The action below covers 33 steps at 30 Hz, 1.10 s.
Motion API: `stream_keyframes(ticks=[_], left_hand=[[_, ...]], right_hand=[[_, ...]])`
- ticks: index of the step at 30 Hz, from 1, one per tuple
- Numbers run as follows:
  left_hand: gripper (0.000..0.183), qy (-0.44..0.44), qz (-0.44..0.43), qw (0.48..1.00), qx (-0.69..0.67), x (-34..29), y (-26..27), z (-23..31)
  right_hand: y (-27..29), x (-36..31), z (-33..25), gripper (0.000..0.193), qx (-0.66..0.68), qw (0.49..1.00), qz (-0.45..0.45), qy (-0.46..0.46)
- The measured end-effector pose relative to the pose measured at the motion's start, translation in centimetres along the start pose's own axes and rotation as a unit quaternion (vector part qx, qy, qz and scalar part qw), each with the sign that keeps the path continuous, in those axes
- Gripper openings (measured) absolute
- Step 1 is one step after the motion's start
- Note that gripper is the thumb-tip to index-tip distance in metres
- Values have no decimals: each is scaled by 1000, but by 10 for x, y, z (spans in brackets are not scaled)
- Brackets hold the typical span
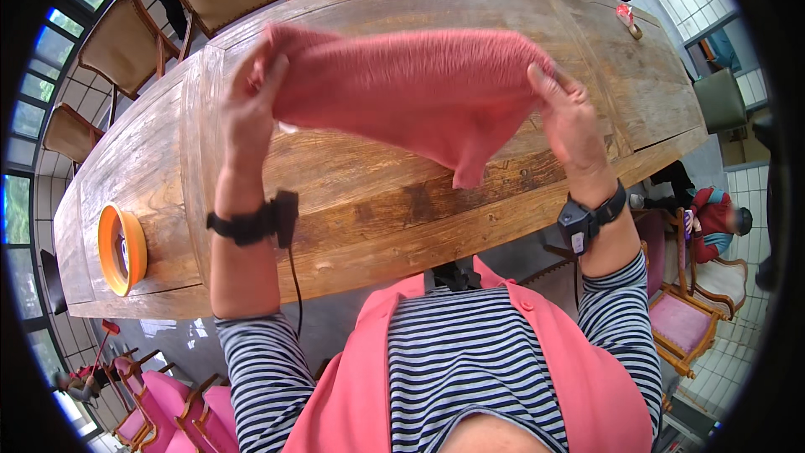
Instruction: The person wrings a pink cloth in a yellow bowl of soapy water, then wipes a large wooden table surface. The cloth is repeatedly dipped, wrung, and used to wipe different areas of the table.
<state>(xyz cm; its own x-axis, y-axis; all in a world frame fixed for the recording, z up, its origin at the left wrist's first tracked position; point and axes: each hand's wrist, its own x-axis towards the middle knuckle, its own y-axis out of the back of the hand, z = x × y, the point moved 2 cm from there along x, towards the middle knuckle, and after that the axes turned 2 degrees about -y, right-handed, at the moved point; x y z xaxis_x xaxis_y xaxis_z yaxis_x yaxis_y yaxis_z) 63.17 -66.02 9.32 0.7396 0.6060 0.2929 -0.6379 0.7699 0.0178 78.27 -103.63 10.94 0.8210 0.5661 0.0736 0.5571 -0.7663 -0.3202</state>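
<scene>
A pink cloth [402,80] is stretched between my two hands above the wooden table [360,210]. Its upper edge looks ribbed and is pulled fairly straight, while a narrow corner hangs down near the middle right. My left hand [256,88] grips the cloth's left end, with fingers and thumb closed on it. At the other end, my right hand [566,105] pinches the right upper corner between thumb and fingers. The cloth and the left hand are slightly blurred. Dark bands with small devices sit on both wrists, and a cable hangs from the left one.
An orange round bowl [122,250] stands at the table's left end. A small red-and-white item [627,21] lies at the far right. Tan chairs [126,46] line the far left side. Pink chairs [159,403] and other people, one seated at right [713,222], are around the room.
</scene>
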Motion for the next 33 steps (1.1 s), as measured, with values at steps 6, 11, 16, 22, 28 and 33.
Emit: stream_keyframes(ticks=[6,11,16,22,28,33], left_hand=[[42,-186,69,972,128,16,-5,75],[60,106,-140,976,130,-66,3,-8],[103,309,-359,871,130,-184,20,-115],[126,318,-342,875,127,-247,45,-163],[109,309,-289,866,268,-239,52,-151],[96,370,-376,842,118,-219,55,-125]], right_hand=[[-7,-21,-34,29,-324,926,41,187],[41,-90,64,34,-175,981,-9,-85],[68,-190,183,30,-140,903,-55,-403],[76,-190,221,37,-172,807,-77,-559],[54,-142,183,20,-134,919,-37,-369],[40,-105,125,19,-87,973,-15,-213]])
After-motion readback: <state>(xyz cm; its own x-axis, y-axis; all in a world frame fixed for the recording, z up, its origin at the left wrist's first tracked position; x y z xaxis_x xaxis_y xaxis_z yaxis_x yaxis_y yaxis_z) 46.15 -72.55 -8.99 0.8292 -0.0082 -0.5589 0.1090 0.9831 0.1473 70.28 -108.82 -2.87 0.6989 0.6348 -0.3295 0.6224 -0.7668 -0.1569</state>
